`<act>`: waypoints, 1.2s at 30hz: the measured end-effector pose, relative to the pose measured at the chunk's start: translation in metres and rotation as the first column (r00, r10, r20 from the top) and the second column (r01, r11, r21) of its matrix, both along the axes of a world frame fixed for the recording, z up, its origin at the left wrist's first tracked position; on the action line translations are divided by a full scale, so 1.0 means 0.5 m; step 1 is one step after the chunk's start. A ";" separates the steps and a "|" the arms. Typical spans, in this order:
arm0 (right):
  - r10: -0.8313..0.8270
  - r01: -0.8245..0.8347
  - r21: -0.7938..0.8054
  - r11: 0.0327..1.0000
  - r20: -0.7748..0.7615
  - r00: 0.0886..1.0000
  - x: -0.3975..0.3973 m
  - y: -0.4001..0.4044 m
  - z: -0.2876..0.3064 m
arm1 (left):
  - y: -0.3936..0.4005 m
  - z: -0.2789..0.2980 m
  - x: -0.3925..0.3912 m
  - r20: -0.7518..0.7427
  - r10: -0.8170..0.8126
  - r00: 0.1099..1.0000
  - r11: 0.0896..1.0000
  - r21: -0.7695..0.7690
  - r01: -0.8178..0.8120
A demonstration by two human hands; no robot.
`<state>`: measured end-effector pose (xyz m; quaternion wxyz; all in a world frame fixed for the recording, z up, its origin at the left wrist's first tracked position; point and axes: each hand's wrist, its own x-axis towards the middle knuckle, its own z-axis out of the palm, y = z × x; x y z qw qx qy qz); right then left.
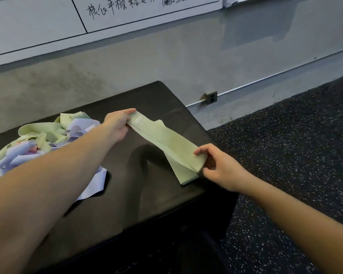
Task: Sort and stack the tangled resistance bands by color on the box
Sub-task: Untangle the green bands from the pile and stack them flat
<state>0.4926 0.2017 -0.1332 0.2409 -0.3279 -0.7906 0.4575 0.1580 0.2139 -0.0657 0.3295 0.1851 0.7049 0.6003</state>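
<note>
A pale green resistance band stretches flat between my hands over the right half of the black box. My left hand grips its far end. My right hand pinches the near end between thumb and fingers, close to the box's right edge. More green band lies folded under it on the box. A tangled heap of green and lilac bands sits on the left part of the box, partly hidden by my left forearm.
The box stands against a grey wall with a whiteboard above. Dark speckled rubber floor spreads to the right. A wall socket sits low behind the box.
</note>
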 end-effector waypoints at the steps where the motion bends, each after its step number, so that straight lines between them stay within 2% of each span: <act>1: -0.029 0.030 0.069 0.997 -0.013 0.999 -0.003 0.002 -0.006 | 0.013 -0.007 0.005 -0.016 -0.006 1.000 1.000 -0.014 0.006; 4: -0.062 0.095 0.287 0.953 -0.123 0.990 -0.004 0.016 -0.028 | 0.040 -0.025 0.013 -0.069 0.020 0.997 1.000 -0.004 -0.020; 7: -0.024 0.112 0.580 0.807 -0.157 0.987 0.001 0.029 -0.049 | 0.059 -0.046 0.009 -0.146 0.042 0.988 0.998 -0.039 -0.048; 10: 0.083 0.044 0.748 0.662 -0.132 0.988 -0.003 0.037 -0.050 | 0.075 -0.060 0.019 -0.205 -0.044 0.978 0.993 -0.113 0.021; 12: 0.205 -0.059 0.791 0.609 -0.085 0.975 -0.012 0.036 -0.052 | 0.086 -0.068 0.033 -0.231 -0.102 0.968 0.989 -0.132 0.072; 16: 0.243 -0.154 0.805 0.573 0.012 0.970 -0.037 0.036 -0.071 | 0.105 -0.085 0.043 -0.337 -0.117 0.934 0.989 -0.125 0.079; 22: 0.305 -0.297 0.710 0.638 0.122 0.945 -0.035 0.050 -0.101 | 0.120 -0.099 0.058 -0.401 -0.151 0.904 0.987 -0.117 0.113; 28: 0.284 -0.289 0.699 0.654 0.128 0.950 -0.026 0.048 -0.116 | 0.126 -0.117 0.061 -0.474 -0.225 0.851 0.962 -0.248 0.116; 32: 0.233 -0.273 0.690 0.670 0.153 0.960 -0.024 0.036 -0.102 | 0.099 -0.102 0.053 -0.502 -0.227 0.835 0.962 -0.247 0.113; 36: 0.184 -0.244 0.652 0.718 0.160 0.970 -0.030 0.019 -0.074 | 0.031 -0.085 0.045 -0.562 -0.270 0.782 0.958 -0.238 0.160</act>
